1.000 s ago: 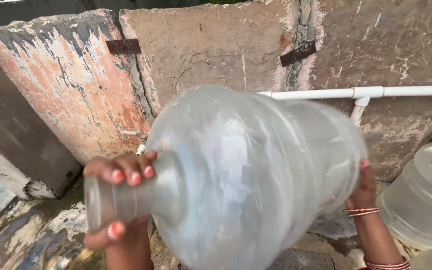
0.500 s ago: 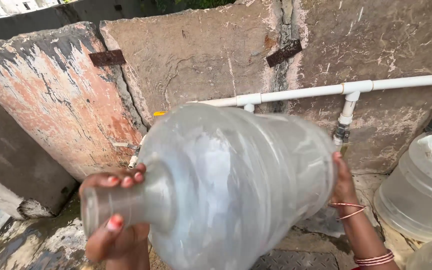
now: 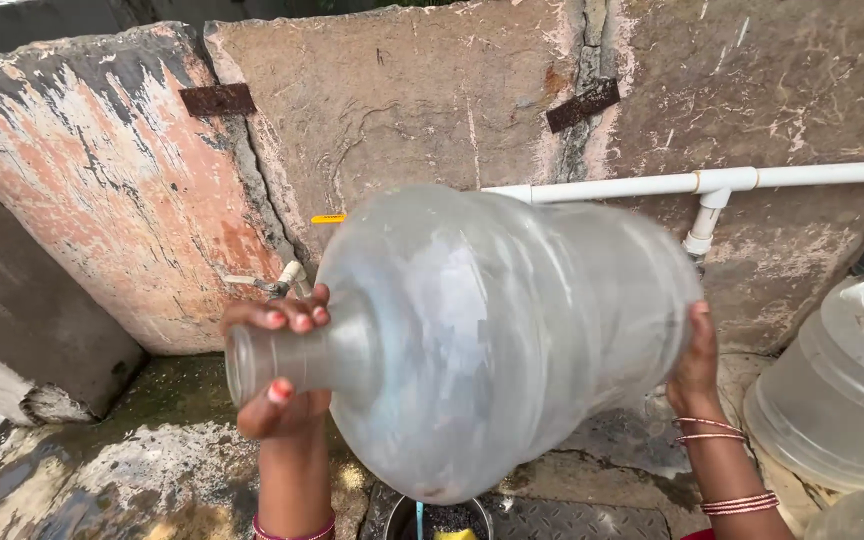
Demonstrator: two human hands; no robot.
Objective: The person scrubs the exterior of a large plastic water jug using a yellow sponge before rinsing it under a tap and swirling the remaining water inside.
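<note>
The left hand [image 3: 277, 375] is wrapped around the neck of the clear jug [image 3: 492, 340], thumb under, fingers over. The jug lies sideways in the air before the wall [image 3: 402, 110], below the white pipe [image 3: 712, 182]. The right hand [image 3: 697, 365] is pressed flat against its base. Another jug [image 3: 842, 390] stands to the right.

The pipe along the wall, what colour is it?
White; the pipe shows best in the head view, running behind the big clear water jug.
</note>
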